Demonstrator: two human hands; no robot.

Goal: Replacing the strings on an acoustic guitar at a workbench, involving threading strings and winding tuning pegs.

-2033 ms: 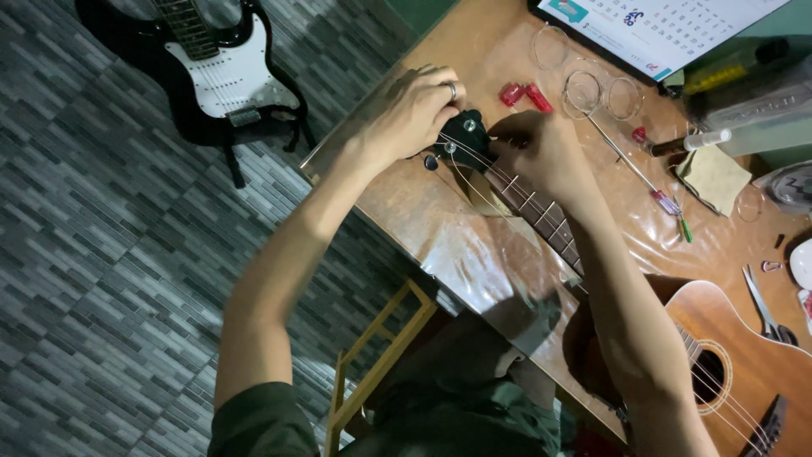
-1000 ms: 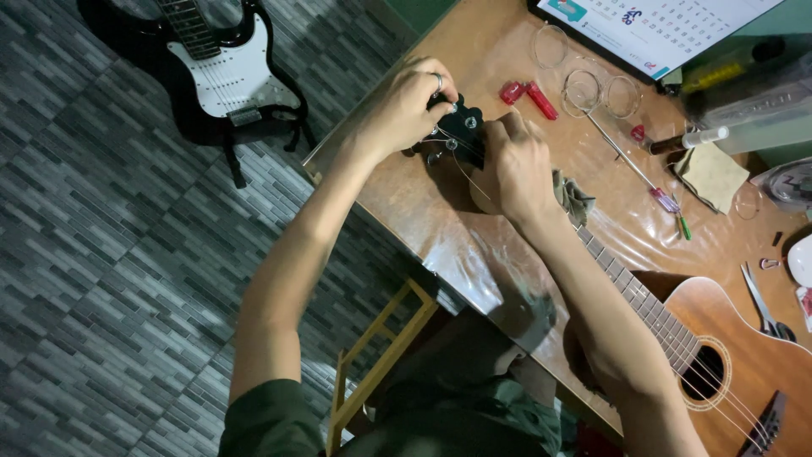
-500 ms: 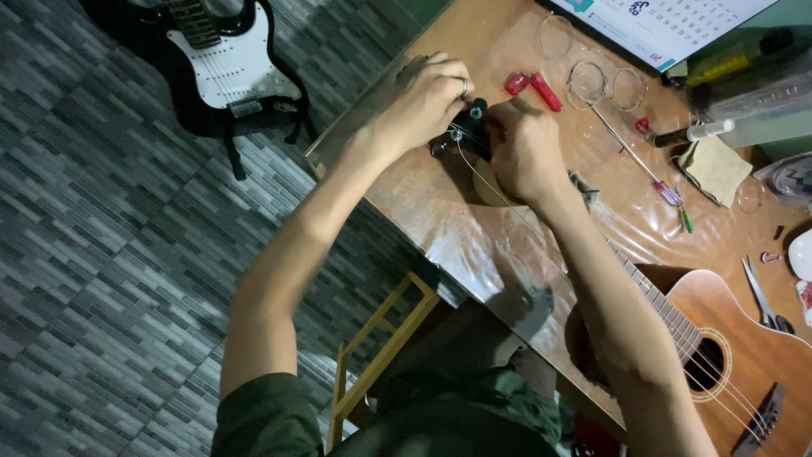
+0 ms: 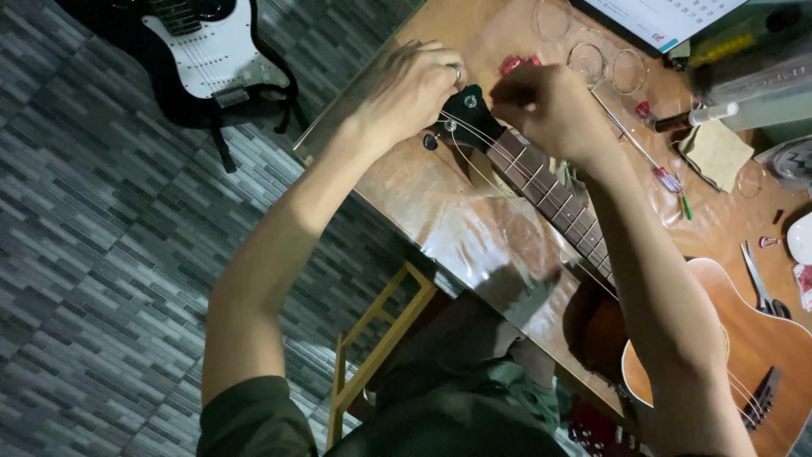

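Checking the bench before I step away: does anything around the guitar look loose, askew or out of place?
Yes. At the black headstock of the acoustic guitar, thin strings bow slackly off the neck rather than lying straight. Both hands, left and right, are at the headstock. Coiled wire strings and a slim screwdriver lie scattered on the brown table.

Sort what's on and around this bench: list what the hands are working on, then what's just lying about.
In hand:
- left hand at the black headstock
- right hand over the fretboard
- loose strings
- acoustic guitar body

Lying about:
- coiled strings
- screwdriver
- scissors
- tan cloth
- electric guitar on the floor
- wooden stool
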